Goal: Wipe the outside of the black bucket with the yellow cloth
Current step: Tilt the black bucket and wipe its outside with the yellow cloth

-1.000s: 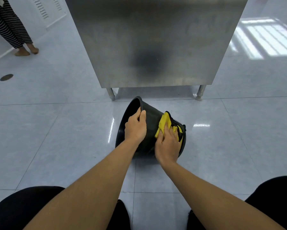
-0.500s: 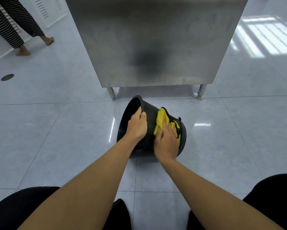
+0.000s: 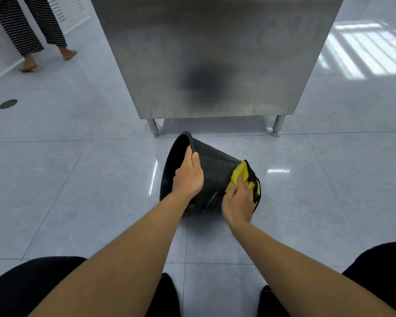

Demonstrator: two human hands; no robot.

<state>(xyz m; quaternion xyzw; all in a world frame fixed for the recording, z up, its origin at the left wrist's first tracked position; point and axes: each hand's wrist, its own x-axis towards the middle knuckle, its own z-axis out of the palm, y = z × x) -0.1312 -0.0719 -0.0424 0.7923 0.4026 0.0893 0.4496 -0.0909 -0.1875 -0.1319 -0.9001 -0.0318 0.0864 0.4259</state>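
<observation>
My left hand [image 3: 188, 177] grips the light, stiff black bucket [image 3: 215, 177] by its rim; my right hand [image 3: 237, 200] presses the soft yellow cloth [image 3: 239, 173], probably bunched, near its base.

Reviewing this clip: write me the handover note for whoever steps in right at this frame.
Left hand: grips the rim of the black bucket, steadying it.
Right hand: presses the yellow cloth on the bucket's outer wall near the base.
Bucket: tipped on its side on the tiled floor, mouth facing left, in front of the steel cabinet.
Done: wiping is underway; how much wall is covered cannot be told.
Left: finish the wall, including the underside against the floor.
</observation>
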